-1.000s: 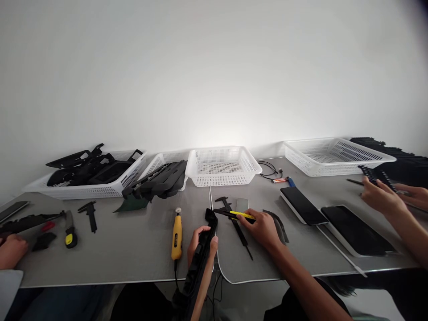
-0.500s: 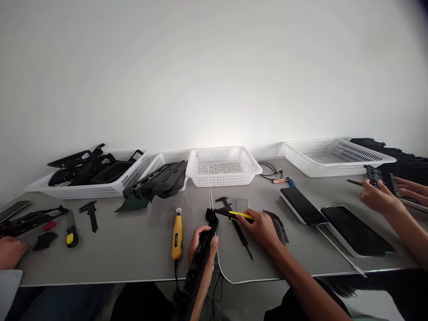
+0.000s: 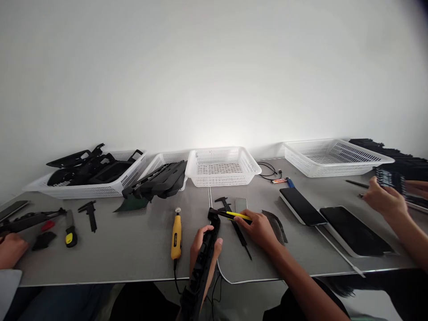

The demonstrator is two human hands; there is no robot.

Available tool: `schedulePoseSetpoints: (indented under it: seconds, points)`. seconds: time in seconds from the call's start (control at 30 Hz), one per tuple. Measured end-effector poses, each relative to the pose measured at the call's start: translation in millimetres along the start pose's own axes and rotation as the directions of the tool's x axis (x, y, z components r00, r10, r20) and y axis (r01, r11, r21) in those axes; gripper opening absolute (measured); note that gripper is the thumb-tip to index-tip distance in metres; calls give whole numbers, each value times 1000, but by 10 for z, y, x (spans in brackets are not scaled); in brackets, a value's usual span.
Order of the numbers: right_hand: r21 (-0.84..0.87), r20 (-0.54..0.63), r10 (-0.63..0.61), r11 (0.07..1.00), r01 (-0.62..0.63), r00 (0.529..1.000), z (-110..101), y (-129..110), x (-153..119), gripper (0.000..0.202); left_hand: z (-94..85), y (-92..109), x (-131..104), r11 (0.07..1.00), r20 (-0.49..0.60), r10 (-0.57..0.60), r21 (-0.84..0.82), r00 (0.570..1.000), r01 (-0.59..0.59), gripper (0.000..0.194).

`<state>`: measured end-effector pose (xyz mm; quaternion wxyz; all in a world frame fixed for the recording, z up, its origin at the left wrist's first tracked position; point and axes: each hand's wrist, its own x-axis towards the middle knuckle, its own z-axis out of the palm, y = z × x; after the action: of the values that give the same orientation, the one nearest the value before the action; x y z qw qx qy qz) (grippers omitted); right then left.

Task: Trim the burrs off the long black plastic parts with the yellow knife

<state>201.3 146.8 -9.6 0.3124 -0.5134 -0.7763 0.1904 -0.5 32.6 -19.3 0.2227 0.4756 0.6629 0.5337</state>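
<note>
My left hand (image 3: 204,245) is wrapped round a long black plastic part (image 3: 203,263), tilted with its far end up over the table edge. In my right hand (image 3: 259,226) is a yellow-and-black utility knife (image 3: 238,216), its tip at the far end of the part; whether it touches cannot be made out. Just beneath the knife, a black caliper (image 3: 236,227) lies on the table. Left of my left hand rests a yellow corded rotary tool (image 3: 176,236). A dark curved scrap (image 3: 274,226) lies beyond my right wrist.
White baskets (image 3: 223,180) line the wall; the left basket (image 3: 83,192) holds black parts. Grey-black parts (image 3: 160,178) overhang another. Two phone-like slabs (image 3: 356,232) lie on the right. Co-workers' hands (image 3: 384,198) are at work on the right, and another hand (image 3: 12,250) at far left.
The black part in my left hand has shifted slightly right and turned a little more upright. The knife stays at its far end. The right co-worker's hands and held black piece moved right.
</note>
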Motion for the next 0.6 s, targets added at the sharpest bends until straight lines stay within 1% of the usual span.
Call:
schedulePoseSetpoints:
  seconds: [0.13, 0.27, 0.37, 0.5, 0.6]
  points:
    - [-32, -40, 64, 997, -65, 997, 3, 10, 8, 58, 3, -11, 1, 998, 20, 35, 49, 999, -36, 48]
    - [-10, -18, 37, 999, -37, 999, 17, 19, 7, 55, -14, 7, -2, 997, 27, 48, 59, 999, -49, 47]
    - [-30, -31, 69, 997, -70, 997, 15, 15, 6, 57, -28, 27, -2, 997, 41, 54, 59, 998, -56, 44]
    - [43, -2, 64, 997, -64, 998, -7, 1, 8, 58, -44, 64, -2, 996, 47, 69, 54, 997, -71, 41]
    - [31, -4, 85, 996, -85, 996, -15, -1, 8, 59, -53, 89, -5, 996, 47, 79, 42, 996, -81, 40]
